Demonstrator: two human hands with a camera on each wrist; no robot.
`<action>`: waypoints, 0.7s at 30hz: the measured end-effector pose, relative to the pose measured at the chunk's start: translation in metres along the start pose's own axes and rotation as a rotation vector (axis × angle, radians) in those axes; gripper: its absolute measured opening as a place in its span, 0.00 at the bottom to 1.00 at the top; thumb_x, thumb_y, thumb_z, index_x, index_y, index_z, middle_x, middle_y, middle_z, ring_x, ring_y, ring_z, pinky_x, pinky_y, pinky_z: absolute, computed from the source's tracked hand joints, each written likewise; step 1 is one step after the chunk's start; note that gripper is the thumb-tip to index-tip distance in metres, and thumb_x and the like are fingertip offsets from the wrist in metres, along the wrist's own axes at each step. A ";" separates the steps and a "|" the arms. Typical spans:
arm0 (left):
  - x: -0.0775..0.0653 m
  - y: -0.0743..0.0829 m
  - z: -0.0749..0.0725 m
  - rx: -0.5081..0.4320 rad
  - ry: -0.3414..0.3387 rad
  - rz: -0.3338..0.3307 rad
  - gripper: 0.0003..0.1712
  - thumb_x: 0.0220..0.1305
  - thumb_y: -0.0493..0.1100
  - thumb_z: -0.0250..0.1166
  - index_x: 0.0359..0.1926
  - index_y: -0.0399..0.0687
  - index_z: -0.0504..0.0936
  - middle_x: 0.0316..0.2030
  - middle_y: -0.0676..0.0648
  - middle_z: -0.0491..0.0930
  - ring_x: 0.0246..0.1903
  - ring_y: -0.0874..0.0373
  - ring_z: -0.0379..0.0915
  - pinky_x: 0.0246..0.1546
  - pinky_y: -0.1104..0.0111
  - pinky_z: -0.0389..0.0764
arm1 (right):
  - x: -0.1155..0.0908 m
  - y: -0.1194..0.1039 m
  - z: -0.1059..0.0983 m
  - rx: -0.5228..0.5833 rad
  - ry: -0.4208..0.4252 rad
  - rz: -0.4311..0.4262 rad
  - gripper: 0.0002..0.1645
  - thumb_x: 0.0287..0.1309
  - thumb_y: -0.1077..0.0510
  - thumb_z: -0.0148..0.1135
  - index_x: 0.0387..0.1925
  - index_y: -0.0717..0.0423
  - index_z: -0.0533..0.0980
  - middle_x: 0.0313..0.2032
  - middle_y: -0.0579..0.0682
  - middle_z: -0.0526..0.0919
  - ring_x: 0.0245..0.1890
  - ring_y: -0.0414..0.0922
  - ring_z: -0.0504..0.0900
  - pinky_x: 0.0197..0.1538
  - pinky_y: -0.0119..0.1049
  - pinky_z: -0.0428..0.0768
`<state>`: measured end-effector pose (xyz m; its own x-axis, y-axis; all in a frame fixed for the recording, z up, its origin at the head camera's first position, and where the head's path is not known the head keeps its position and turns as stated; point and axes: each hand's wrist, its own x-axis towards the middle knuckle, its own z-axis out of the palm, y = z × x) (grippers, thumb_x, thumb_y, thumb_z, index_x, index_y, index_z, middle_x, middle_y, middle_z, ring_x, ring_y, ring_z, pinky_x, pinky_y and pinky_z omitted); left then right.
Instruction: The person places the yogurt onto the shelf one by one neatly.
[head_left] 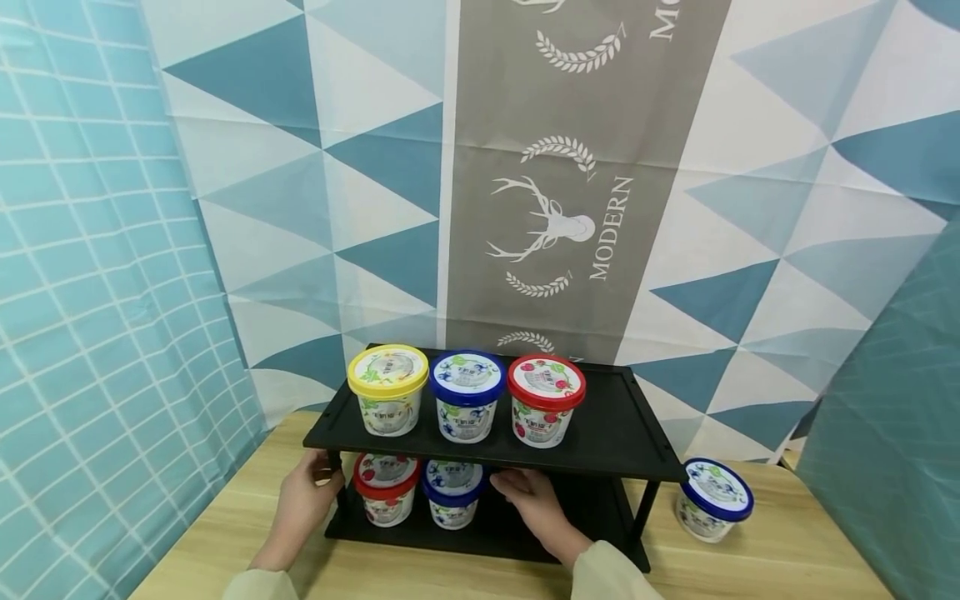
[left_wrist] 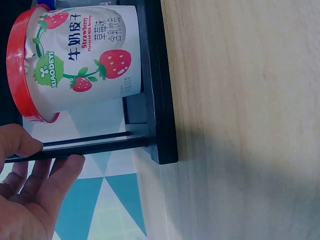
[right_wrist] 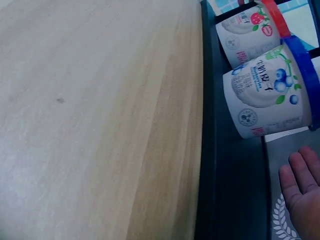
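A two-tier black rack (head_left: 615, 412) stands on the wooden table. My left hand (head_left: 303, 496) holds its front left post (left_wrist: 100, 146) between thumb and fingers. On the lower shelf sit a red-lidded strawberry tub (left_wrist: 100, 62) and a blue-lidded blueberry tub (right_wrist: 272, 92), side by side. Reaching between the shelves, my right hand (head_left: 536, 504) is just right of the blueberry tub, its fingers extended; the right wrist view shows a gap between them. The upper shelf bears a yellow-lidded tub (head_left: 390, 400), a blue-lidded tub (head_left: 467, 404) and a red-lidded tub (head_left: 546, 404), in a row.
Another blue-lidded tub (head_left: 712, 500) stands on the wooden table (head_left: 780, 550), right of the rack. Behind the rack hangs a patterned cloth (head_left: 525, 275). Blue-green sheets close off the left and right sides.
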<state>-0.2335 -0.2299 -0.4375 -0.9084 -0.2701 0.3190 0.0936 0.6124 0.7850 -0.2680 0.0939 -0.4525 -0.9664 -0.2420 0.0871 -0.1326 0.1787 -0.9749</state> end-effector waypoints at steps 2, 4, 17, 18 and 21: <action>0.000 -0.001 0.000 -0.001 0.002 0.002 0.19 0.55 0.35 0.55 0.50 0.39 0.69 0.42 0.34 0.75 0.43 0.43 0.74 0.39 0.59 0.78 | -0.001 -0.001 -0.002 0.003 0.015 -0.005 0.29 0.52 0.43 0.56 0.50 0.56 0.68 0.44 0.52 0.78 0.45 0.43 0.77 0.48 0.44 0.75; -0.001 -0.002 0.000 -0.001 0.002 0.003 0.20 0.55 0.35 0.55 0.50 0.40 0.68 0.42 0.34 0.75 0.43 0.42 0.74 0.39 0.59 0.78 | -0.003 -0.003 -0.005 0.003 0.030 -0.003 0.29 0.51 0.42 0.57 0.49 0.55 0.68 0.44 0.53 0.78 0.44 0.43 0.77 0.47 0.44 0.76; 0.000 -0.002 -0.001 0.007 0.002 0.024 0.19 0.55 0.35 0.55 0.50 0.40 0.68 0.43 0.34 0.75 0.43 0.42 0.73 0.41 0.57 0.77 | -0.019 -0.006 -0.029 -0.103 0.117 0.034 0.28 0.51 0.43 0.58 0.46 0.61 0.72 0.33 0.53 0.80 0.30 0.41 0.76 0.32 0.34 0.74; -0.001 -0.002 -0.001 0.007 0.001 0.023 0.19 0.55 0.35 0.55 0.50 0.40 0.68 0.43 0.33 0.75 0.43 0.41 0.73 0.41 0.57 0.77 | -0.020 -0.006 -0.031 -0.110 0.119 0.038 0.29 0.50 0.43 0.58 0.46 0.61 0.72 0.33 0.53 0.80 0.30 0.41 0.76 0.32 0.34 0.75; -0.001 -0.001 -0.001 0.008 -0.002 0.016 0.19 0.55 0.36 0.55 0.50 0.39 0.69 0.43 0.33 0.75 0.44 0.41 0.73 0.41 0.57 0.77 | -0.025 -0.007 -0.034 -0.132 0.126 0.055 0.30 0.50 0.41 0.58 0.46 0.60 0.72 0.32 0.52 0.80 0.29 0.42 0.76 0.32 0.36 0.75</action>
<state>-0.2322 -0.2313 -0.4381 -0.9075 -0.2589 0.3308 0.1051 0.6226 0.7755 -0.2507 0.1313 -0.4406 -0.9918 -0.1083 0.0677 -0.0987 0.3139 -0.9443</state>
